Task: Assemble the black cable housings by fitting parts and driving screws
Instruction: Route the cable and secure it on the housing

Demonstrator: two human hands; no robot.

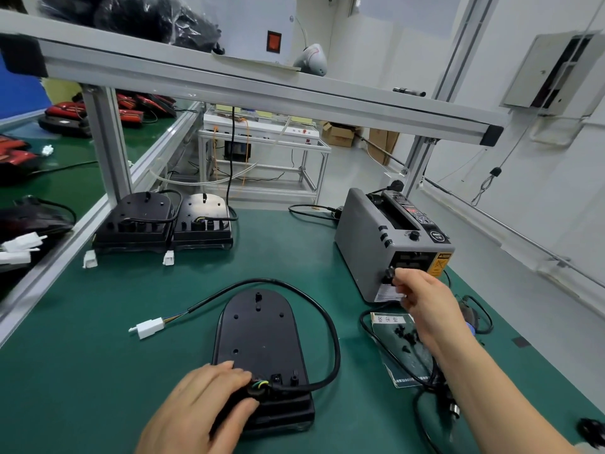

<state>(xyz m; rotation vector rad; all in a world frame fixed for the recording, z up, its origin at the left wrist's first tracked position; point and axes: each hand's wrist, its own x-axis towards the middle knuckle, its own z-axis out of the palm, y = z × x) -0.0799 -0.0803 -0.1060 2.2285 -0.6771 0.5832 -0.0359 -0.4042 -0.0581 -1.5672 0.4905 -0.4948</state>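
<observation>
A black cable housing [258, 335] lies flat on the green mat in front of me. Its black cable [330, 329] loops round the right side and ends in a white connector [149, 327] on the left. My left hand [196, 411] grips the housing's near left corner, thumb beside the wire entry. My right hand [425, 306] reaches to the front of the grey tape dispenser [386, 244] and pinches something small and dark at its outlet. What it pinches is too small to name.
Two finished housings [163, 221] stand at the back left against the frame post. A bag with small black parts [406, 342] lies right of the housing. An electric screwdriver [453, 411] and its cord lie at the near right. An aluminium shelf spans overhead.
</observation>
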